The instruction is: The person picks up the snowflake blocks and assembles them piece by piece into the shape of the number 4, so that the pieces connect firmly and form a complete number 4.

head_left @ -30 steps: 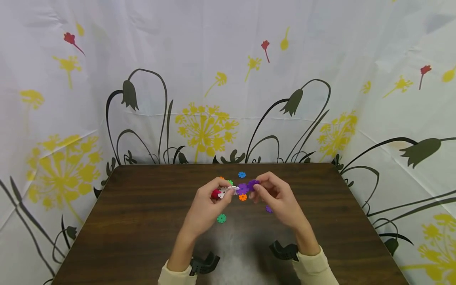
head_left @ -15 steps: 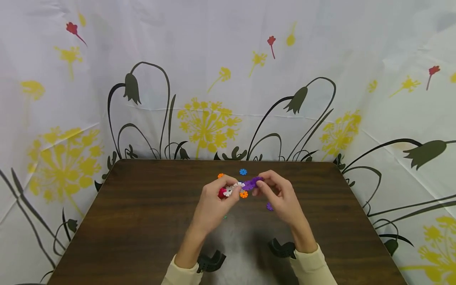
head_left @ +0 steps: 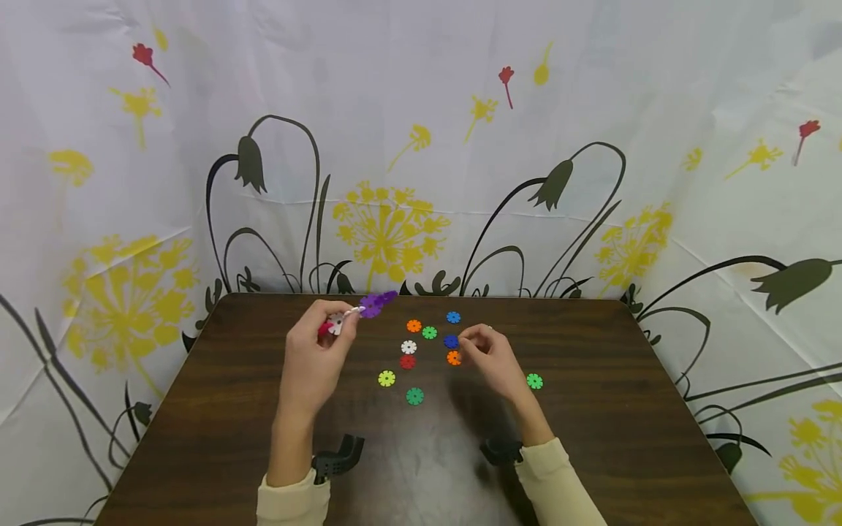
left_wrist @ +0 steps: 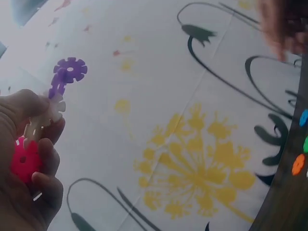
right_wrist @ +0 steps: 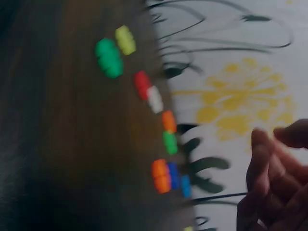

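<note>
My left hand (head_left: 314, 358) pinches a chain of interlocking flower-shaped discs and holds it up on the left. Purple discs (head_left: 371, 305) stick out past the fingertips at the far end. White discs (left_wrist: 56, 108) sit between thumb and fingers, and a pinkish-red disc (left_wrist: 25, 161) lies against the curled fingers in the left wrist view. My right hand (head_left: 495, 363) hovers over the table with loosely bent fingers. Nothing shows between its thumb and fingertips in the right wrist view. Beside those fingertips are a dark blue disc (head_left: 450, 341) and an orange disc (head_left: 454, 358).
Loose discs lie mid-table: light blue (head_left: 453, 317), orange (head_left: 414, 326), green (head_left: 430, 332), white (head_left: 408, 347), red (head_left: 408, 361), yellow (head_left: 386, 378) and darker green (head_left: 414, 396). Another green disc (head_left: 535, 381) is right of my forearm. A patterned curtain (head_left: 421, 146) hangs behind the brown table (head_left: 217, 409).
My right hand has let go of the chain's purple end. The left hand has carried the chain up and left, uncovering several discs on the table.
</note>
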The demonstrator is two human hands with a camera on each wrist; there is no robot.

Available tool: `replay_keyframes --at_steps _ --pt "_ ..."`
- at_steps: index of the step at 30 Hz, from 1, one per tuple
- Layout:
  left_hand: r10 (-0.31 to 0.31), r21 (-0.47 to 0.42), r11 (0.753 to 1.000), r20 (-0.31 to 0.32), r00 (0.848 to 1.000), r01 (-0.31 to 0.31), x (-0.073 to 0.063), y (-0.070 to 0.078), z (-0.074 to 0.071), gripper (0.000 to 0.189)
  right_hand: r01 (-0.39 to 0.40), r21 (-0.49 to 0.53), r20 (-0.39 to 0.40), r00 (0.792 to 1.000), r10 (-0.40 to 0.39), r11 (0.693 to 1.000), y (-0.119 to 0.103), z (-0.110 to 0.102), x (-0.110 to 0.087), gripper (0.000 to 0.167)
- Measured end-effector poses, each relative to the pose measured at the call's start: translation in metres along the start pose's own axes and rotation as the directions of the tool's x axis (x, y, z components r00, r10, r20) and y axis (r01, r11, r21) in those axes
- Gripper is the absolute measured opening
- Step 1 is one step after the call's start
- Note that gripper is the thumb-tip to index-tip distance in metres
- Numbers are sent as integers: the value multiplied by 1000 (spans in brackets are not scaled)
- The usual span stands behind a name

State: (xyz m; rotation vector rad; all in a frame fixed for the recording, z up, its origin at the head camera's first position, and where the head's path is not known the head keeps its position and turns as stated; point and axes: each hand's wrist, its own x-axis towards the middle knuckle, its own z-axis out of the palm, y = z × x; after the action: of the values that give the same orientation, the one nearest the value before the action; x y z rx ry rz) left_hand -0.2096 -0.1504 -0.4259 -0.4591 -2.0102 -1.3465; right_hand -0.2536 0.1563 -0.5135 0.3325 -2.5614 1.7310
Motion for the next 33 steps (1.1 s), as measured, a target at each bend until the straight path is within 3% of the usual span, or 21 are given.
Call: replay_keyframes --at_steps 3,7,10,13,17,21,23,25,30,33 --pt "-37 32 999 3 999 37 0 -2 -8 26 -145 -148 -13 989 144 978 24 10 7 27" --pt "-52 45 998 1 999 52 0 -3 -10 37 -269 -355 -10 959 284 895 37 20 8 44" --pt "-13 29 999 -2 1000 14 0 -1 -8 39 -317 -441 -54 943 328 839 39 25 9 49" --pt "27 5 1000 8 1000 -28 0 0 -5 40 -334 -481 -92 939 333 810 40 30 12 47" --pt "55 -1 999 24 998 -55 1 1 -1 35 -326 -479 -101 943 317 815 43 33 18 35" --pt "99 3 995 21 995 -99 1 0 0 23 -367 -435 -108 928 357 822 48 32 21 28" --pt "123 4 992 19 992 -123 2 0 0 20 -389 -418 -110 919 380 821 48 30 23 27" --pt "141 6 990 19 990 -141 2 0 1 19 -377 -433 -103 923 370 819 59 30 26 28" --pt "151 3 988 34 988 -152 2 0 3 20 -366 -436 -88 927 366 822 55 29 26 30" --pt "154 0 988 34 988 -154 2 0 4 21 -388 -428 -89 917 389 816 45 30 25 31"
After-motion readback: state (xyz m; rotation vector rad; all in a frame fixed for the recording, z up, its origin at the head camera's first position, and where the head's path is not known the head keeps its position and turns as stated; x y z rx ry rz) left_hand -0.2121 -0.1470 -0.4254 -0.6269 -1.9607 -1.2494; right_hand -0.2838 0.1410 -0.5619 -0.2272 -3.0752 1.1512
